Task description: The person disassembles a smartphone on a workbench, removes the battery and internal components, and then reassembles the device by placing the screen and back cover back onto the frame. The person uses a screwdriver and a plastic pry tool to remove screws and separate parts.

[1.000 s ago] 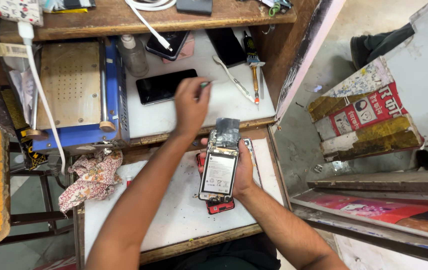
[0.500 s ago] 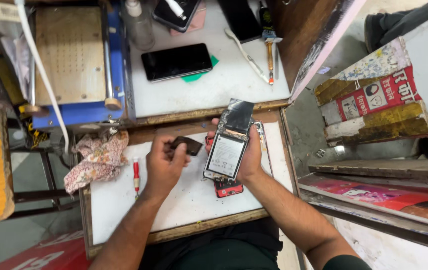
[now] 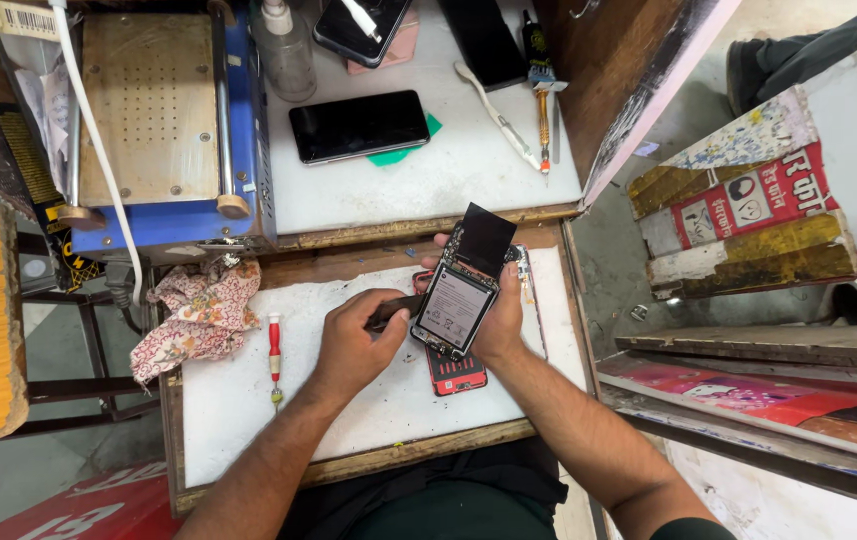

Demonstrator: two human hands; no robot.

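A crumpled floral cloth (image 3: 201, 312) lies at the left of the white work board (image 3: 239, 420), with a red screwdriver (image 3: 275, 350) beside it. The left hand (image 3: 351, 340) has its fingers pinched on a dark flat tool (image 3: 396, 311), its tip seemingly at the left edge of the opened phone (image 3: 457, 300). The phone's long axis runs up and slightly right. The right hand (image 3: 501, 322) cups it from beneath, fingers wrapped around it, above a red phone shell (image 3: 455, 371).

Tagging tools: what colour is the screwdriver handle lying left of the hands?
Red handle with a white band, on the screwdriver; head view shows it.
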